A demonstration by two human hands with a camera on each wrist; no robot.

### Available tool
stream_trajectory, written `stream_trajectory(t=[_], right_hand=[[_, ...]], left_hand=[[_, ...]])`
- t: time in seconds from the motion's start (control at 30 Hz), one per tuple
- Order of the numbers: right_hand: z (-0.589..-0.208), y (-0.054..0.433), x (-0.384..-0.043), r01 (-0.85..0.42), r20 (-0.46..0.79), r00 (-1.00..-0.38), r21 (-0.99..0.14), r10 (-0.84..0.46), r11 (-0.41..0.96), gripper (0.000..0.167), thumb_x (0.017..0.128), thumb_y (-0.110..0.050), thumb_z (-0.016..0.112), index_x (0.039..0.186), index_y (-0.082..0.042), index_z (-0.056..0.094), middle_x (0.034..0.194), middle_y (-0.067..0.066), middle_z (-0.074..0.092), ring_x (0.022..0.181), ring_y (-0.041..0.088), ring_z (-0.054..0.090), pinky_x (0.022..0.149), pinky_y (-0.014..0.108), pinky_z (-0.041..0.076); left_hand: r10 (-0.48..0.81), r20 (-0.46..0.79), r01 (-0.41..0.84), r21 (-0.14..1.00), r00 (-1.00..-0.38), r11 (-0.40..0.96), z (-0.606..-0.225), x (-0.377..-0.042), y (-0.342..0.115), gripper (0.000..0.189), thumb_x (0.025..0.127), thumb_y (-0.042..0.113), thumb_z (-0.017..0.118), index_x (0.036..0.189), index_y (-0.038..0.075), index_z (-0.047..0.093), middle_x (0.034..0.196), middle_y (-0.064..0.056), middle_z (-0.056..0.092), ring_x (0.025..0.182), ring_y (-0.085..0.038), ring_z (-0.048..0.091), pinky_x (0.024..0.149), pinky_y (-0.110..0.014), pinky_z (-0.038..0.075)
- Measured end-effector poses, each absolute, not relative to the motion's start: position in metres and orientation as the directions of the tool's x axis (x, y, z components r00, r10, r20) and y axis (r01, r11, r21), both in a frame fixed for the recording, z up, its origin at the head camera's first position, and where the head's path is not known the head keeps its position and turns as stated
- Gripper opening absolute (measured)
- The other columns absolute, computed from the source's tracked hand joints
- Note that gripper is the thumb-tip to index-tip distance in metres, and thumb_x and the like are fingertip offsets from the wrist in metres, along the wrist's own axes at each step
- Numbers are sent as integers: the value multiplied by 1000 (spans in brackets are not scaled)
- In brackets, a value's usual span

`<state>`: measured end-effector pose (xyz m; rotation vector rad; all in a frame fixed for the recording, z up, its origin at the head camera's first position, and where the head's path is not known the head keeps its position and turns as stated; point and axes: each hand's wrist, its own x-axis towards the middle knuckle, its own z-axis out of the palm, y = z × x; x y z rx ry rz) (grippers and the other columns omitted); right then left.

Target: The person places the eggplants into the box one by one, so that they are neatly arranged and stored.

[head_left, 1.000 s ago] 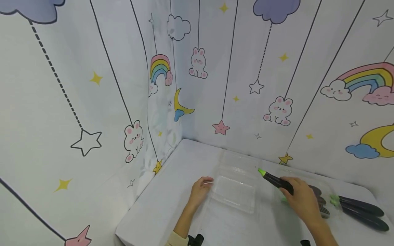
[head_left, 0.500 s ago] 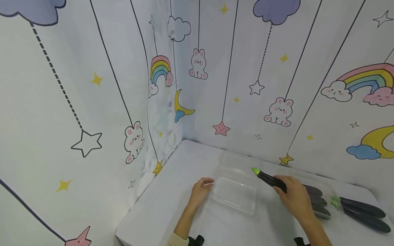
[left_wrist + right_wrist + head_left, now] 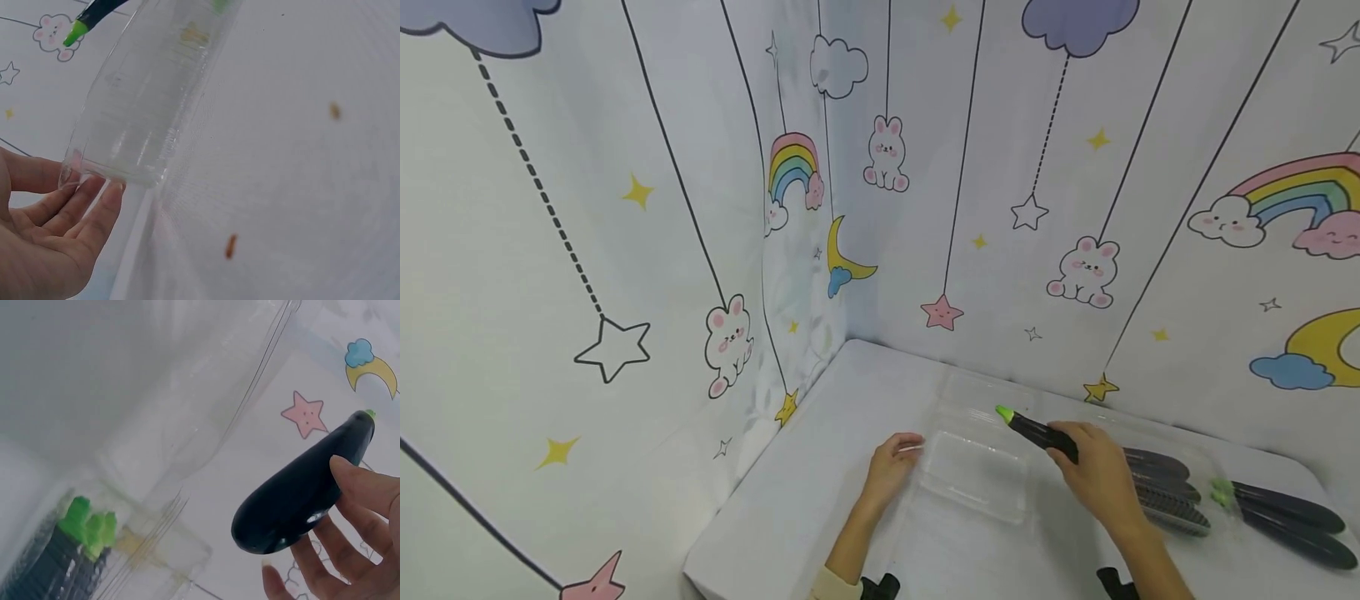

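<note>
A dark eggplant (image 3: 1032, 430) with a bright green stem is gripped by my right hand (image 3: 1096, 477), its stem end pointing left over the clear plastic box. In the right wrist view the rounded end of the eggplant (image 3: 287, 494) shows, with thumb and fingers on either side. The transparent box (image 3: 973, 475) lies on the white table, its lid (image 3: 981, 392) folded back behind it. Thumb and fingers of my left hand (image 3: 891, 471) pinch the box's left edge. Seen from the left wrist, the fingertips of that hand (image 3: 62, 219) meet the box's corner (image 3: 125, 119).
To the right, a second clear box (image 3: 1213, 454) holds several long dark vegetables (image 3: 1172, 500), one with a ridged surface. Beyond it lie two more dark eggplants (image 3: 1288, 506) with green stems. A white curtain (image 3: 970, 192) printed with rabbits and stars hangs behind the table.
My right hand has moved left with the eggplant, from above the right-hand box towards the box at my left hand. More of the dark vegetables now show. The left hand stays put.
</note>
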<state>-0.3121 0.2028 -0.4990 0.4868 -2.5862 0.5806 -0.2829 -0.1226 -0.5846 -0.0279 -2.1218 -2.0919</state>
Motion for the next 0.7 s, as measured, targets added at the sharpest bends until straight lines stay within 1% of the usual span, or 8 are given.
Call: stream_trajectory(t=[0.13, 0.23, 0.4, 0.53, 0.7], right_hand=[[-501, 195, -314, -434, 476, -843, -326, -251, 840, 43, 85, -12, 85, 126, -6, 71, 123, 25, 69, 109, 48, 65, 85, 67, 53], [-504, 189, -315, -454, 485, -834, -332, -263, 827, 45, 85, -11, 86, 127, -7, 71, 123, 24, 69, 110, 48, 65, 85, 67, 53], [-513, 181, -318, -492, 488, -819, -327, -302, 807, 47, 84, -11, 87, 129, -8, 71, 122, 22, 71, 108, 46, 67, 83, 63, 56], [-518, 176, -320, -491, 480, -823, -332, -304, 805, 47, 84, -12, 88, 127, -8, 72, 121, 21, 72, 104, 43, 69, 80, 60, 58], [-523, 171, -325, -490, 460, -830, -336, -314, 804, 45, 85, -16, 88, 126, -10, 73, 121, 18, 72, 107, 41, 68, 82, 59, 58]], left_hand=[[-104, 138, 137, 990, -985, 14, -586, -284, -121, 32, 97, -4, 59, 128, -9, 63, 131, -29, 65, 120, -44, 65, 99, -41, 58], [-108, 143, 143, 990, -984, 10, -588, -285, -120, 32, 97, -5, 59, 128, -10, 63, 131, -30, 65, 120, -46, 65, 97, -39, 58], [-110, 140, 139, 990, -984, 19, -588, -284, -121, 31, 96, -4, 61, 126, -8, 65, 130, -28, 66, 119, -44, 66, 95, -35, 59], [-106, 126, 125, 992, -986, 17, -586, -283, -122, 30, 96, -2, 63, 126, -5, 66, 130, -26, 67, 119, -41, 66, 97, -37, 58], [-109, 120, 118, 993, -987, 28, -584, -284, -123, 30, 97, 1, 64, 127, -4, 66, 130, -24, 67, 119, -39, 67, 99, -42, 57]])
